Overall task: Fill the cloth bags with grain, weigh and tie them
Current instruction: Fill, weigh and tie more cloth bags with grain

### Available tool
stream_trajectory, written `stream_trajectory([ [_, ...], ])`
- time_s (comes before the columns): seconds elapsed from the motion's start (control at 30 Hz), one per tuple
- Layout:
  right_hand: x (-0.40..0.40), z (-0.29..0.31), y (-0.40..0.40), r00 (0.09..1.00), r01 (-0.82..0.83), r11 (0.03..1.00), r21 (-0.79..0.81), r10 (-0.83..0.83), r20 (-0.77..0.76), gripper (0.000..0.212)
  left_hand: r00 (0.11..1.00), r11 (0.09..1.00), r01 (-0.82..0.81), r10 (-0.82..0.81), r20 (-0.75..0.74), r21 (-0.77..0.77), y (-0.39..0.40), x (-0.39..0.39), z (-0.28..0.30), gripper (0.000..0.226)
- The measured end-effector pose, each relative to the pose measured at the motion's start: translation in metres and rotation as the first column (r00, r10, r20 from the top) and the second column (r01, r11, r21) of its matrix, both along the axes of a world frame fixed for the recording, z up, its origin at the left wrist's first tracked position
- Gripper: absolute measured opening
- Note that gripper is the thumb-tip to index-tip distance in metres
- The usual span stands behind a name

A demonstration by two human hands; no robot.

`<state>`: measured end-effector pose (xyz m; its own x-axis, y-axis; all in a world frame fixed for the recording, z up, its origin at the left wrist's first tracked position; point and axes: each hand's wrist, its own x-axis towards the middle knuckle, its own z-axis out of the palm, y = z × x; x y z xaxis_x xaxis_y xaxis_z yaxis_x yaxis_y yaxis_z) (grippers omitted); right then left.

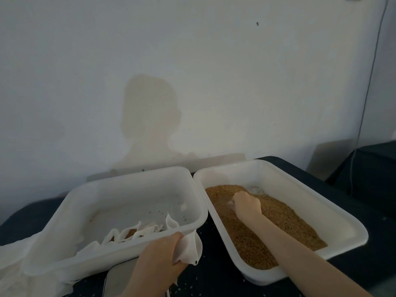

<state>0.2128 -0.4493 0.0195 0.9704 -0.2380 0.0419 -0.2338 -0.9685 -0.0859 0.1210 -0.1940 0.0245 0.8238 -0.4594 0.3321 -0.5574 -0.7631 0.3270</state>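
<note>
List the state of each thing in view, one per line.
Left hand: grips an empty cloth bag.
Right hand: curled down in the grain.
Right tub: part full of grain.
Left tub: holds open, part-filled bags.

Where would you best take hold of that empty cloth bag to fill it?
At its open top edge, coming from the near side, as the left hand does. The cloth bag is limp and hangs loosely, so pinching the mouth's rim keeps it open toward the grain, where the right hand is.
</note>
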Motion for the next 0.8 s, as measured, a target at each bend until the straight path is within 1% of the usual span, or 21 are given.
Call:
stream_trajectory([
  [0.07, 0.0, -0.004, 0.0, 0.999, -0.001, 0.999, 0.046, 0.0, 0.036, 0.015, 0.999, 0.999, -0.021, 0.02, 0.045, 0.025, 0.0, 0.0, 0.001, 0.013],
  [0.13, -0.001, -0.006, 0.001, 0.997, -0.011, 0.995, 0.1, 0.004, 0.071, 0.018, 0.997, 0.998, -0.041, 0.038, 0.06, 0.052, 0.002, 0.001, 0.002, 0.015],
  [0.2, -0.001, -0.005, -0.002, 0.995, -0.002, 0.977, 0.211, -0.019, 0.1, 0.026, 0.999, 0.998, -0.045, 0.044, 0.026, 0.047, 0.002, 0.004, 0.0, 0.012],
  [0.27, -0.002, -0.003, -0.007, 0.99, -0.002, 0.964, 0.264, -0.036, 0.14, 0.027, 1.0, 1.0, -0.027, 0.027, -0.009, 0.008, 0.003, 0.006, -0.004, 0.021],
  [0.33, -0.004, 0.0, -0.01, 0.983, -0.022, 0.965, 0.261, -0.026, 0.179, 0.027, 0.999, 1.0, -0.02, 0.019, -0.031, -0.006, 0.006, 0.007, -0.008, 0.025],
  [0.43, -0.006, 0.002, -0.012, 0.97, -0.035, 0.965, 0.258, -0.03, 0.243, 0.027, 0.995, 0.998, -0.044, 0.041, -0.086, -0.037, 0.01, 0.006, -0.007, 0.019],
  [0.5, -0.007, 0.002, -0.012, 0.962, -0.027, 0.969, 0.245, -0.042, 0.271, 0.026, 0.995, 0.997, -0.053, 0.047, -0.084, -0.061, 0.013, 0.01, -0.008, 0.015],
  [0.57, -0.007, 0.002, -0.011, 0.955, -0.029, 0.968, 0.25, -0.046, 0.291, 0.026, 0.992, 0.998, -0.055, 0.053, -0.111, -0.013, 0.013, 0.01, -0.004, 0.017],
  [0.6, -0.006, 0.002, -0.011, 0.953, -0.028, 0.966, 0.256, -0.051, 0.298, 0.026, 0.996, 0.997, -0.06, 0.062, -0.06, 0.039, 0.012, 0.008, 0.001, 0.021],
  [0.63, -0.006, 0.003, -0.011, 0.951, -0.024, 0.965, 0.261, -0.059, 0.304, 0.027, 0.995, 0.996, -0.081, 0.079, 0.063, 0.035, 0.012, 0.005, 0.005, 0.024],
  [0.67, -0.006, 0.003, -0.011, 0.948, -0.018, 0.965, 0.262, -0.067, 0.31, 0.027, 0.988, 0.996, -0.091, 0.089, 0.128, 0.017, 0.01, -0.002, 0.015, 0.033],
  [0.7, -0.006, 0.003, -0.012, 0.945, -0.016, 0.966, 0.257, -0.07, 0.321, 0.027, 0.982, 0.991, -0.116, 0.104, 0.157, 0.066, 0.006, -0.011, 0.027, 0.045],
  [0.73, -0.006, 0.003, -0.014, 0.94, -0.019, 0.969, 0.248, -0.067, 0.334, 0.028, 0.986, 0.989, -0.1, 0.083, 0.143, 0.111, 0.004, -0.018, 0.031, 0.049],
  [0.77, -0.007, 0.003, -0.015, 0.936, -0.026, 0.971, 0.238, -0.06, 0.345, 0.029, 0.993, 0.988, -0.096, 0.088, 0.078, 0.119, 0.005, -0.02, 0.03, 0.041],
  [0.8, -0.007, 0.004, -0.016, 0.933, -0.037, 0.972, 0.233, -0.05, 0.356, 0.029, 0.994, 0.995, -0.085, 0.08, 0.079, 0.056, 0.005, -0.018, 0.022, 0.028],
])
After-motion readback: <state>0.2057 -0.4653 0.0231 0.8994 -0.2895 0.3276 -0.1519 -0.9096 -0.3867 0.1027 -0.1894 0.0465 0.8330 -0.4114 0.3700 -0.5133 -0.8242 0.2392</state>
